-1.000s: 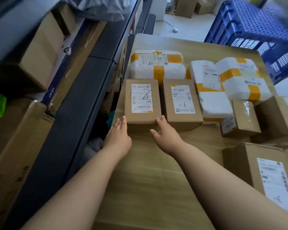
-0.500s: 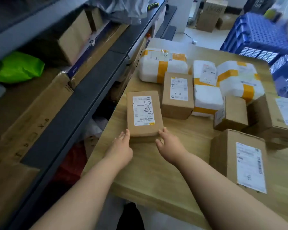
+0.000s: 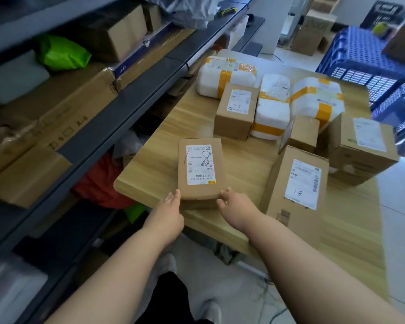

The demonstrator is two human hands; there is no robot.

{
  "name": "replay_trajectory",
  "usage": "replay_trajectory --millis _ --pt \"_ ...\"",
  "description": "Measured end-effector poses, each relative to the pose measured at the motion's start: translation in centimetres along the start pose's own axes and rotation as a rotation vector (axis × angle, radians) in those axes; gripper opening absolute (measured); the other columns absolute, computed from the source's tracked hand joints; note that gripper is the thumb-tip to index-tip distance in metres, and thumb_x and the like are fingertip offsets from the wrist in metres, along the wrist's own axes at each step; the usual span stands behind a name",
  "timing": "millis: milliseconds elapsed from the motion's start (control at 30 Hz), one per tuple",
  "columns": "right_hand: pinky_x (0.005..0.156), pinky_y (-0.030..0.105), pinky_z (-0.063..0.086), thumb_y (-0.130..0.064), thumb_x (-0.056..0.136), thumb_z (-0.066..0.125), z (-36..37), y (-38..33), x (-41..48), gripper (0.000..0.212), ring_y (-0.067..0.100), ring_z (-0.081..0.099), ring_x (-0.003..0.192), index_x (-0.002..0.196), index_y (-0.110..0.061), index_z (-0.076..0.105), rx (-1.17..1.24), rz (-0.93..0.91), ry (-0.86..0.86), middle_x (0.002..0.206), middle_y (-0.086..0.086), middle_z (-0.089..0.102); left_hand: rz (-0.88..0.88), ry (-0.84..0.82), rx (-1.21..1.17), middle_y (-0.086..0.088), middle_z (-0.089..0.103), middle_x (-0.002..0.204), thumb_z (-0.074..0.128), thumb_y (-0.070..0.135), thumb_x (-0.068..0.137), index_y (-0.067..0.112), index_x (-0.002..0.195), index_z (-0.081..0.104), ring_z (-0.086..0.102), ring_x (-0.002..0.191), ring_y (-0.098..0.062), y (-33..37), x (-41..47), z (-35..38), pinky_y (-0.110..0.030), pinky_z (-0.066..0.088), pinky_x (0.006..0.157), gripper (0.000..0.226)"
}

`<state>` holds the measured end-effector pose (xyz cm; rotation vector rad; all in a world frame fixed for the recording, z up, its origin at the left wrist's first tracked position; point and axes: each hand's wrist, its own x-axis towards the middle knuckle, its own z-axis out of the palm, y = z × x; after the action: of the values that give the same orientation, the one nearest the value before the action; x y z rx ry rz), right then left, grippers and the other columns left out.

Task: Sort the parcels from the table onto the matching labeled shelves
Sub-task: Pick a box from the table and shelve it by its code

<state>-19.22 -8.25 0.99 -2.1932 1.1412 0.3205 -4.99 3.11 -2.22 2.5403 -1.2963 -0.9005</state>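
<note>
Brown parcel [image 3: 200, 170] lies flat at the near left corner of the table [image 3: 154, 164], its short end reaching the near edge. The table is pale wood grain. Its left edge runs along a dark grey shelf rack [image 3: 117, 127] that holds flattened cardboard, cartons and a bright green bag [image 3: 61, 52]. Light floor tiles [image 3: 398, 206] show past the right edge, and a blue slatted crate [image 3: 369, 64] stands beyond the far right corner.

Toward the far edge sit three white foam parcels [image 3: 227, 77] bound with orange tape, with a carton marked 9-1 [image 3: 236, 111] touching the front of them. Along the right edge are a small carton [image 3: 302, 134], a broader carton [image 3: 360, 150] and, nearest, a tall carton marked 8-1 [image 3: 297, 183].

The brown parcel is a slim, plain cardboard box with rounded edges. A white shipping label with a barcode and a large handwritten 8 covers much of its top.

The left hand [image 3: 167, 212] has straight fingers pressed to the parcel's near left corner, its grip apart. The right hand [image 3: 237, 208] has its grip clamped on the near right corner, fingers curled over the top and thumb against the near face.
</note>
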Motion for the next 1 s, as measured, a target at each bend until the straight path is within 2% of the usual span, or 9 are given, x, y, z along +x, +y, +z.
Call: replay_trajectory --millis 67,133,200,367,500,667,767,867,1000 --pt "0.103 0.033 0.033 -0.023 0.100 0.037 0.3 0.2 -0.4 0.038 0.033 0.043 0.129 0.131 -0.006 0.052 0.021 -0.003 0.008 0.143 0.018 0.043 -0.002 0.010 0.006 -0.009 0.014 0.159 0.033 0.012 0.097 0.009 0.152 0.008 0.013 0.146 -0.017 -0.3 -0.7 0.2 -0.028 0.015 0.116 0.060" --pt "0.097 0.033 0.040 -0.024 0.099 0.039 0.7 0.4 -0.5 0.036 0.033 0.050 0.120 0.125 -0.008 0.058 0.069 0.006 0.058 0.130 0.017 0.056 -0.008 0.030 -0.016 -0.009 0.017 0.158 0.033 0.020 0.100 0.011 0.152 0.012 0.015 0.145 -0.018 -0.7 -1.0 0.3 -0.030 0.017 0.116 0.057" --pt "0.093 0.032 0.041 -0.024 0.098 0.042 0.9 0.7 -0.2 0.036 0.033 0.052 0.118 0.128 -0.009 0.055 0.146 0.036 0.134 0.124 0.015 0.061 -0.025 0.044 -0.079 -0.010 0.018 0.158 0.035 0.027 0.101 0.014 0.152 0.014 0.018 0.145 -0.019 -1.2 -1.0 0.1 -0.031 0.020 0.115 0.056" --pt "0.103 0.031 0.032 -0.027 0.098 0.043 1.3 0.8 1.7 0.054 0.030 0.042 0.130 0.146 -0.008 0.029 0.278 0.129 0.184 0.143 0.014 0.045 -0.090 0.063 -0.318 -0.008 0.027 0.155 0.038 0.034 0.101 0.018 0.152 0.014 0.031 0.139 -0.024 -1.9 0.3 -1.4 -0.031 0.028 0.108 0.059" --pt "0.104 0.030 0.030 -0.032 0.099 0.041 1.6 0.3 4.2 0.057 0.029 0.038 0.134 0.149 -0.010 0.023 0.349 0.207 0.159 0.147 0.013 0.040 -0.080 0.018 -0.443 -0.002 0.026 0.156 0.041 0.037 0.099 0.022 0.152 0.016 0.027 0.141 -0.019 -3.0 3.1 -2.1 -0.032 0.023 0.112 0.060" --pt "0.093 0.028 0.035 -0.034 0.099 0.041 2.1 -0.6 6.6 0.051 0.029 0.045 0.128 0.144 -0.012 0.033 0.465 0.303 0.186 0.140 0.012 0.049 -0.028 -0.088 -0.432 -0.003 0.026 0.155 0.040 0.039 0.099 0.019 0.151 0.018 0.025 0.142 -0.019 -3.6 7.3 -2.5 -0.027 0.021 0.110 0.060" --pt "0.081 0.025 0.034 -0.036 0.099 0.041 2.3 -1.0 7.6 0.044 0.027 0.051 0.120 0.137 -0.013 0.043 0.577 0.367 0.232 0.131 0.009 0.057 0.055 -0.127 -0.429 -0.002 0.039 0.149 0.035 0.035 0.101 0.019 0.147 0.030 0.036 0.135 -0.019 -3.5 9.2 -2.5 -0.020 0.027 0.097 0.049" --pt "0.077 0.023 0.033 -0.037 0.097 0.043 2.4 -1.4 8.5 0.040 0.024 0.054 0.113 0.130 -0.015 0.049 0.679 0.425 0.286 0.124 0.006 0.061 0.066 -0.152 -0.481 0.001 0.046 0.142 0.031 0.034 0.102 0.022 0.145 0.033 0.041 0.131 -0.020 -3.3 10.6 -2.7 -0.018 0.029 0.088 0.045" --pt "0.081 0.026 0.038 -0.036 0.095 0.049 2.2 -2.0 9.1 0.033 0.022 0.057 0.109 0.119 -0.014 0.054 0.724 0.418 0.293 0.119 0.004 0.063 0.049 -0.103 -0.567 0.000 0.043 0.146 0.028 0.039 0.102 0.022 0.147 0.032 0.037 0.136 -0.020 -3.5 11.8 -2.9 -0.024 0.028 0.103 0.049"
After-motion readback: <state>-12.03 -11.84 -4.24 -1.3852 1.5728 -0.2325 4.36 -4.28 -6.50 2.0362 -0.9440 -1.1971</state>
